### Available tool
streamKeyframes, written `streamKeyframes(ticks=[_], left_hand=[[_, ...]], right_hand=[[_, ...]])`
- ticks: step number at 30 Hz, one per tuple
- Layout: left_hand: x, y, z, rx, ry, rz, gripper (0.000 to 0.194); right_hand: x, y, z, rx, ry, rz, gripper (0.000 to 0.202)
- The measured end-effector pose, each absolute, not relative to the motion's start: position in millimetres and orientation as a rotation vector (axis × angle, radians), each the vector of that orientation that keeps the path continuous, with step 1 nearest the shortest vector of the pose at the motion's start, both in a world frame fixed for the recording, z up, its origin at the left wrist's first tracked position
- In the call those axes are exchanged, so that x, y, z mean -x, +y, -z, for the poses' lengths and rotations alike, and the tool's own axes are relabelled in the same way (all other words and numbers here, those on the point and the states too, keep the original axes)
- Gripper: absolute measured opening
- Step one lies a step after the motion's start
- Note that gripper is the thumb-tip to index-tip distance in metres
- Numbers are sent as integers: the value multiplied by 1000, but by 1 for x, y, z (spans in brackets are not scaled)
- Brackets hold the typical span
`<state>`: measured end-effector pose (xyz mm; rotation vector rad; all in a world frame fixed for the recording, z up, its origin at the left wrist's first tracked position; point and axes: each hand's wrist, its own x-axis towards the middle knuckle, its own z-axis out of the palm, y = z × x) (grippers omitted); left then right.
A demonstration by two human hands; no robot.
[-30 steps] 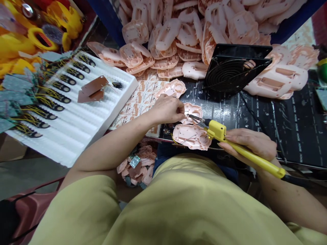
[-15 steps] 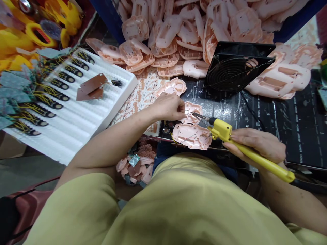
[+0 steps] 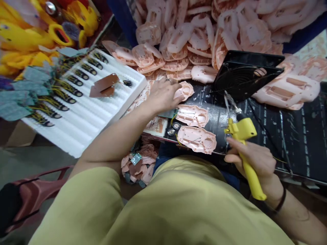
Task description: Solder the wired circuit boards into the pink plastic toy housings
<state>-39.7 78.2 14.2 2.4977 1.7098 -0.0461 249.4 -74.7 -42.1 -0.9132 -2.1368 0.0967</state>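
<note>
My left hand reaches over a pink shell, its fingers apart and touching the near part of it. Below it on the black table lie two more pink shells, one in the middle and one at the front edge, both with thin wires inside. Small round speakers with yellow wires sit at their left. In my right hand is a yellow soldering gun, its metal tip pointing up and away, in front of the black fan and off the shells.
A black fan stands behind the soldering gun. Many pink shells are heaped at the back. At the left, a white foam tray holds black wired parts and brown plates, beside green boards and yellow toys.
The soldering gun has swung away from the middle shell and now points up. My left hand has left that shell, moved to the farther one and opened out.
</note>
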Motion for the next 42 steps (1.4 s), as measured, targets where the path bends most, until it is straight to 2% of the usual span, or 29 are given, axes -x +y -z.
streamKeyframes(ticks=[3, 9, 15, 22, 24, 26, 29, 32, 35, 38, 42], left_hand=[[39, 82, -4, -2398, 1739, 186, 57], [48, 69, -9, -2444, 1603, 125, 49], [139, 87, -38, -2410, 1990, -35, 32], [218, 116, -49, -2233, 2206, -2, 39], [226, 115, -60, -2135, 2323, -116, 45], [234, 110, -75, -2019, 2353, -395, 50], [240, 99, -95, -1802, 2080, -985, 41], [225, 89, -98, -1559, 1772, -1294, 37], [193, 82, -78, -1263, 1550, -1334, 33], [154, 73, -47, -912, 1388, -1312, 20], [107, 47, -10, -721, 1238, -1227, 12]], right_hand=[[-242, -76, 52, 900, -2229, 23, 30], [-236, -68, 57, 892, -2289, 156, 27], [-238, -62, 41, 848, -2263, 240, 19], [-233, -62, 37, 873, -2239, 180, 19], [-231, -62, 36, 866, -2250, 171, 20], [-231, -61, 36, 855, -2251, 176, 20], [-231, -58, 37, 854, -2249, 156, 18], [-226, -54, 37, 829, -2237, 155, 17], [-218, -49, 35, 827, -2213, 143, 18], [-207, -46, 35, 861, -2157, -18, 23], [-191, -40, 37, 923, -2054, -182, 31]])
